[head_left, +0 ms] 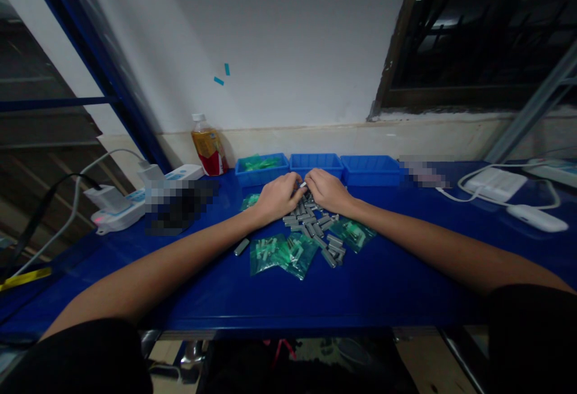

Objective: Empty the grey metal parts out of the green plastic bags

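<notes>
My left hand [278, 196] and my right hand [328, 190] meet over a heap of short metal cylinders [311, 220]. Their fingertips are closed round a small pale piece [303, 184], mostly covered by the fingers; its kind cannot be made out. Below the heap lie green-tinted clear zip bags [295, 256] with small parts inside. Another such bag [355, 235] rests beneath my right wrist, and part of a green bag [250, 201] shows left of my left hand. One metal cylinder [241, 247] lies apart, on the left.
Three blue bins stand along the wall: a left bin [263, 179] with green bags in it, a middle bin [315, 158], a right bin [371, 170]. A drink bottle [208, 148], a power strip [117, 217] and white chargers [496, 184] with cables sit on the blue table [383, 298].
</notes>
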{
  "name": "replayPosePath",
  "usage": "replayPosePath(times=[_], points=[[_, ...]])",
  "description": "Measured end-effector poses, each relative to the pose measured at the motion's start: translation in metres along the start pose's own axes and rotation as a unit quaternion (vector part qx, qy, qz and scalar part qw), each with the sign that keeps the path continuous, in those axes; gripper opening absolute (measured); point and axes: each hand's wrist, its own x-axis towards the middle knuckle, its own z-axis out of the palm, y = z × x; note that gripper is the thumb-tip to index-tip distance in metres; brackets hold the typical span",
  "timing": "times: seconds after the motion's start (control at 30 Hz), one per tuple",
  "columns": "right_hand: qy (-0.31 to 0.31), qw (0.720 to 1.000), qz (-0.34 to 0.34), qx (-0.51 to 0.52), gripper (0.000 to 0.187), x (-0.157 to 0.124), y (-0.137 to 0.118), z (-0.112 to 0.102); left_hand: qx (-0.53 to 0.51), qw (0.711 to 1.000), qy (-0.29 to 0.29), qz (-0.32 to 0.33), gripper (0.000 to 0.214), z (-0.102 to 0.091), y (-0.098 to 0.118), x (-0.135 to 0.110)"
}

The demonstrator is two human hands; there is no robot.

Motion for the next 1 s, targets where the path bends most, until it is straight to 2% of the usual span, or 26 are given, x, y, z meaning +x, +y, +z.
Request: replayPosePath(times=[0.17, 0.27, 0.5, 0.67, 0.8, 1.0], points=[[0.017, 0.998, 0.017, 0.065, 0.018, -0.002, -0.002, -0.003, 0.037, 0.999, -0.013, -0.019, 0.025, -0.001, 0.002, 0.000], [0.027, 0.994, 0.004, 0.103, 0.019, -0.002, -0.004, -0.006, 0.061, 0.997, -0.024, -0.035, 0.028, -0.003, 0.004, 0.001], [0.062, 0.993, -0.018, 0.095, 0.012, -0.001, -0.003, -0.005, 0.085, 0.995, -0.028, -0.048, 0.032, -0.005, 0.006, 0.000], [0.124, 0.990, 0.070, 0.009, 0.017, 0.000, 0.010, -0.005, 0.052, 0.998, -0.022, 0.003, 0.032, 0.000, 0.001, 0.001], [0.147, 0.975, 0.158, -0.043, 0.021, -0.001, 0.021, -0.005, 0.016, 0.997, -0.052, 0.050, 0.034, 0.003, -0.002, 0.004], [0.139, 0.974, 0.164, -0.065, 0.023, 0.000, 0.028, -0.003, 0.007, 0.997, -0.046, 0.060, 0.034, 0.005, -0.005, 0.005]])
